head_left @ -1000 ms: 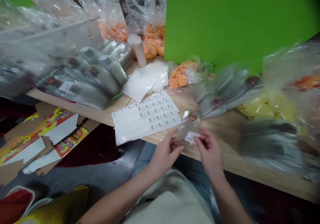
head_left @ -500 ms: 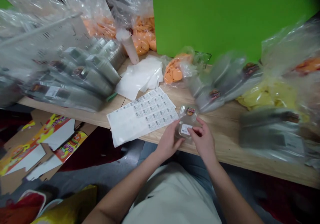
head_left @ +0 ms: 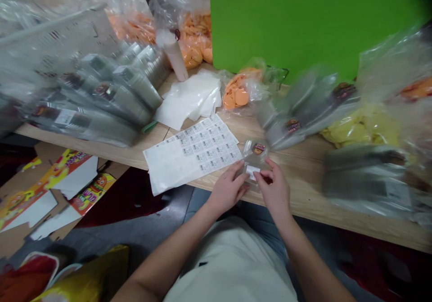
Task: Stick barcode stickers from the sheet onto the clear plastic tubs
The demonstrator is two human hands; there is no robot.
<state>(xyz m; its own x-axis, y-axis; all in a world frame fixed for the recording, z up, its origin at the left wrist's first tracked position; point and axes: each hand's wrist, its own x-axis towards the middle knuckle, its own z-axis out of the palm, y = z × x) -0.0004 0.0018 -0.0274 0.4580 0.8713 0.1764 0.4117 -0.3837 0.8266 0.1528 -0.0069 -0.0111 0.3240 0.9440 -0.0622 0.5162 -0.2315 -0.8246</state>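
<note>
A small clear plastic clamshell container [head_left: 254, 159] lies open at the table's front edge between my hands. One half carries a round burger sticker [head_left: 259, 148], the nearer half a white barcode label [head_left: 252, 171]. My left hand [head_left: 230, 186] is closed on the container's left edge, its thumb close to the label. From the right, my right hand [head_left: 275, 186] grips the container's side, with a thumb tip against the label's right end. To the left lies a sheet of barcode labels [head_left: 202, 149], part of its backing bare.
Stacked clear containers [head_left: 124, 95] fill the left of the table [head_left: 303, 171]; bagged ones [head_left: 364, 176] lie right. Behind are a bag of orange discs [head_left: 240, 96], white sheets [head_left: 192, 97], a pale bottle [head_left: 176, 59] and a green panel [head_left: 313, 23]. Printed cardboard [head_left: 84, 176] lies lower left.
My left fingers have shifted slightly over the container's edge, nearer the label. My right thumb stays at the label. The view has tilted a little.
</note>
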